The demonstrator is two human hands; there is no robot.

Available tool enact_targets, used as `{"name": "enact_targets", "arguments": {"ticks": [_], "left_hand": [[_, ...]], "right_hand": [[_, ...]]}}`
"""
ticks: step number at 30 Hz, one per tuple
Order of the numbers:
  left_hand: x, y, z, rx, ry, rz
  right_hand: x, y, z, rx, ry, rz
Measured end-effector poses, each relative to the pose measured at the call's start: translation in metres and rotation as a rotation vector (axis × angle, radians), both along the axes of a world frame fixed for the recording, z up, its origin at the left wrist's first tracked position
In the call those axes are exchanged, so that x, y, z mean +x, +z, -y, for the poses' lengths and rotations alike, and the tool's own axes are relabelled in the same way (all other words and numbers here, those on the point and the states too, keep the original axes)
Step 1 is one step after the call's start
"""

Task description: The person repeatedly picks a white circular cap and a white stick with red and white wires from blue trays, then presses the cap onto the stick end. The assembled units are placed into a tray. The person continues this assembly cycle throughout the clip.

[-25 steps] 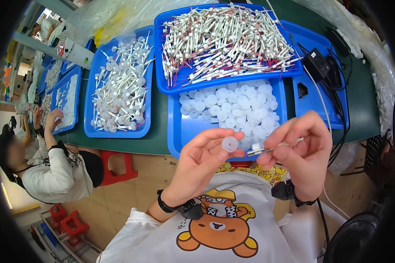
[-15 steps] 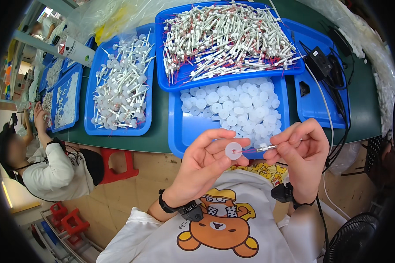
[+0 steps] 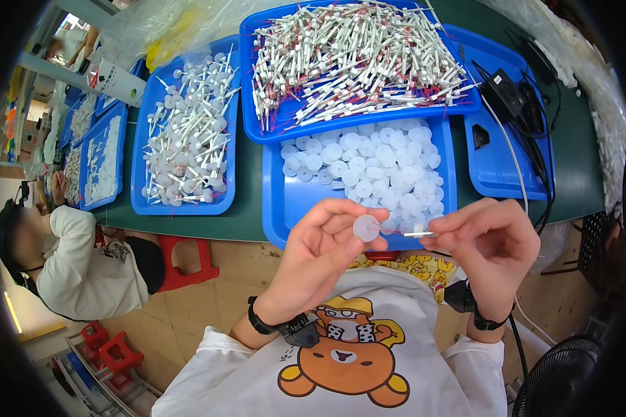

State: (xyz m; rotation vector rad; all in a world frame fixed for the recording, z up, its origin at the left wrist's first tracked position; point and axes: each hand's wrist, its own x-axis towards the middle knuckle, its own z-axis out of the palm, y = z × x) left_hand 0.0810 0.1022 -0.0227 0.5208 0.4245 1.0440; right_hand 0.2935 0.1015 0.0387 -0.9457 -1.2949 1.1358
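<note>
Close to the chest, above a white shirt (image 3: 341, 361) with a bear drawing, the left hand (image 3: 323, 254) is pinching a small white disc (image 3: 366, 228) between the thumb and the first fingers, so its grip is narrow and closed on the disc. Just beside it, the right hand (image 3: 490, 243) is holding a thin white stick (image 3: 419, 234) with its fingertips, also in a tight pinch. The stick is lying almost level and is pointing at the disc; a fine red wire seems to be reaching from its end to the middle of the disc, but it is too small to tell if they are touching. Both hands are hovering over the near edge of a green table (image 3: 250, 208).

Directly behind the hands, a blue tray (image 3: 285, 208) is holding many loose white discs. Farther back, a bigger blue tray (image 3: 257, 83) is lying partly over it, full of white sticks with red wires. To the left, another blue tray (image 3: 142, 174) is carrying white pieces made of a stick and a disc together. To the right, a black adapter (image 3: 502, 94) with cables is resting on one more blue tray. At the far left, another person (image 3: 76, 271) in a white top is sitting near a red stool (image 3: 184, 260).
</note>
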Motion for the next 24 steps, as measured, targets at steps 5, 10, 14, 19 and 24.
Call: {"name": "enact_targets", "arguments": {"ticks": [5, 10, 14, 19, 24], "left_hand": [[0.004, -0.001, -0.003, -0.023, -0.006, -0.019], [0.006, -0.003, -0.005, -0.03, -0.026, -0.032], [0.006, -0.002, -0.004, -0.01, -0.031, -0.121], [0.007, -0.004, -0.003, 0.0, -0.018, -0.14], [0.003, -0.008, -0.005, 0.026, -0.078, -0.17]], "right_hand": [[0.005, 0.004, 0.0, 0.148, 0.045, 0.268], [0.009, 0.002, -0.002, 0.148, 0.085, 0.281], [0.01, 0.0, 0.0, 0.033, 0.048, 0.215], [0.013, -0.001, 0.001, -0.005, 0.068, 0.198], [0.013, -0.007, -0.001, 0.004, 0.034, 0.185]]}}
